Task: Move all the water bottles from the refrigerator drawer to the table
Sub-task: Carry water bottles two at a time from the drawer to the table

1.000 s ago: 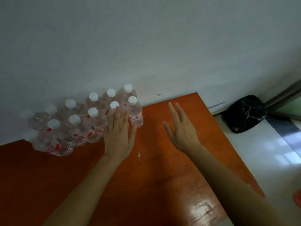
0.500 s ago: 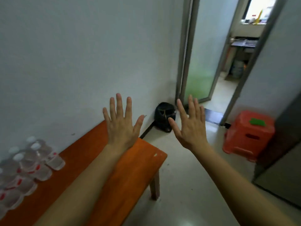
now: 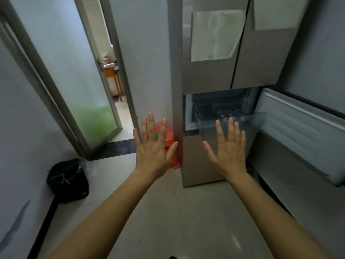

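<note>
A grey refrigerator (image 3: 211, 75) stands ahead at the right, its lower compartment open. A clear plastic drawer (image 3: 248, 121) is pulled out of it; the part I can see through looks bare, and no bottle shows. My left hand (image 3: 152, 152) is held up flat with spread fingers, in front of a red stool. My right hand (image 3: 228, 150) is also flat and spread, raised in front of the drawer's near wall and apart from it. Both hands hold nothing. The table and the water bottles are out of view.
The swung-open refrigerator door (image 3: 302, 133) juts out at the right. A red plastic stool (image 3: 169, 135) sits left of the refrigerator. A black bag (image 3: 68, 179) lies on the floor at the left. A glass door (image 3: 78, 75) stands open onto another room.
My view has swung right, away from the orange table and its bottles, past the doorway to the refrigerator. Both hands stayed raised, spread and empty.
</note>
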